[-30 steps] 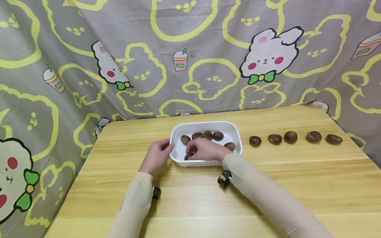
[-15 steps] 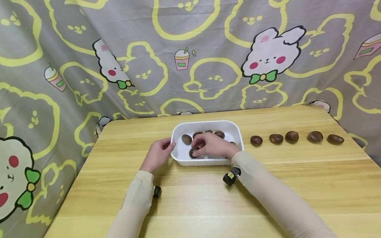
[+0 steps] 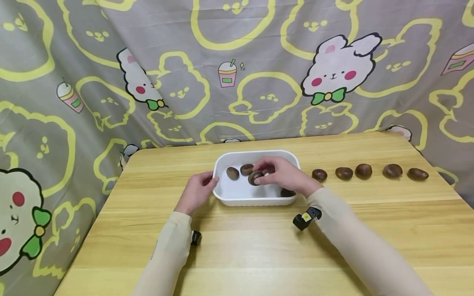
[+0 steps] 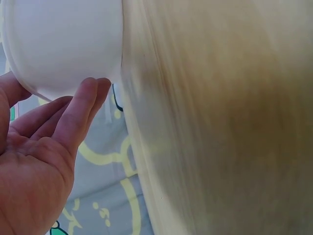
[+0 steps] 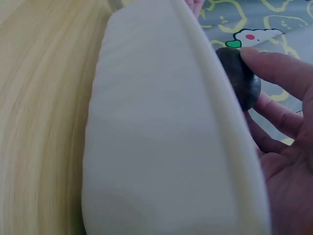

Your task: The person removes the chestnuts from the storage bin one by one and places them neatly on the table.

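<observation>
A white plastic tub (image 3: 255, 202) with chestnuts in it stands on the table. My right hand (image 3: 286, 174) pinches a dark brown chestnut (image 3: 255, 178) between thumb and fingers, over the tub; the right wrist view shows this chestnut (image 5: 239, 78) just past the rim. At the tub's left end, my left hand (image 3: 197, 192) holds the wall, thumb at the rim and fingers against the outside, as the left wrist view also shows. Two chestnuts lie at the tub's back left, one of them a lighter brown chestnut (image 3: 233, 173). Another chestnut (image 3: 287, 193) sits near the front right; my right hand hides part of the inside.
To the right of the tub, several chestnuts (image 3: 363, 171) lie in a loose row on the wooden table (image 3: 237, 246). A grey curtain (image 3: 177, 37) with cartoon prints hangs behind the table and along its left side.
My right hand has lifted the chestnut from the tub's front left and carried it up and to the right. My left hand has stayed at the tub's left end.
</observation>
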Available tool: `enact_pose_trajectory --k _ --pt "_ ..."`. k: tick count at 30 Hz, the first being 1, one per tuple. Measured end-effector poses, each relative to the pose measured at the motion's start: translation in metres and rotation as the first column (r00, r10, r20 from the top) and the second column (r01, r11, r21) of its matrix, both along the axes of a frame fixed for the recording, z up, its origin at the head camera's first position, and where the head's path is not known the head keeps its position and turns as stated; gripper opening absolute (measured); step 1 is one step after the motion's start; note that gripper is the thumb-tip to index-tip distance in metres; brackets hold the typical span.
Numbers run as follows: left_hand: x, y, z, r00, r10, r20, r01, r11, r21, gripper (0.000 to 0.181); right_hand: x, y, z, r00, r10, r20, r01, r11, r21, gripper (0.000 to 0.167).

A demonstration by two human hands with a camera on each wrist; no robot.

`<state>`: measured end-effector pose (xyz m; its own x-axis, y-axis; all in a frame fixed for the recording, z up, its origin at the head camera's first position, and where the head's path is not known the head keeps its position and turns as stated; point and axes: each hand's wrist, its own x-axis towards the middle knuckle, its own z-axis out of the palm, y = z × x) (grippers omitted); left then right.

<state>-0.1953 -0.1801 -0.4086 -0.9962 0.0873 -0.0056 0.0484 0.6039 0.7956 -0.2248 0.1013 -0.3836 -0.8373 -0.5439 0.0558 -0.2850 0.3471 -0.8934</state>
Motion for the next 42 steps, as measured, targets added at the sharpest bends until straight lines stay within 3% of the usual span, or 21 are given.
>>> enact_pose_trajectory --k 6,17,29,42 --pt "0.001 0.000 0.002 1.000 -0.006 0.007 0.006 1.000 -0.007 0.037 0.006 0.021 0.010 0.998 -0.063 0.017 0.064 0.997 -0.032 0.030" --pt "0.001 0.000 0.005 1.000 -0.013 0.015 0.014 1.000 -0.027 0.038 0.015 0.074 0.007 0.983 -0.181 0.038 0.182 0.983 -0.037 0.036" --pt "0.002 0.000 0.004 1.000 -0.004 0.026 0.005 1.000 -0.021 0.039 0.028 0.110 0.010 0.961 -0.277 0.011 0.276 0.959 0.064 0.041" --pt "0.002 -0.001 0.001 1.000 -0.022 0.006 0.022 1.000 -0.004 0.039 0.039 0.141 -0.005 0.947 -0.317 -0.046 0.320 0.937 0.136 0.042"
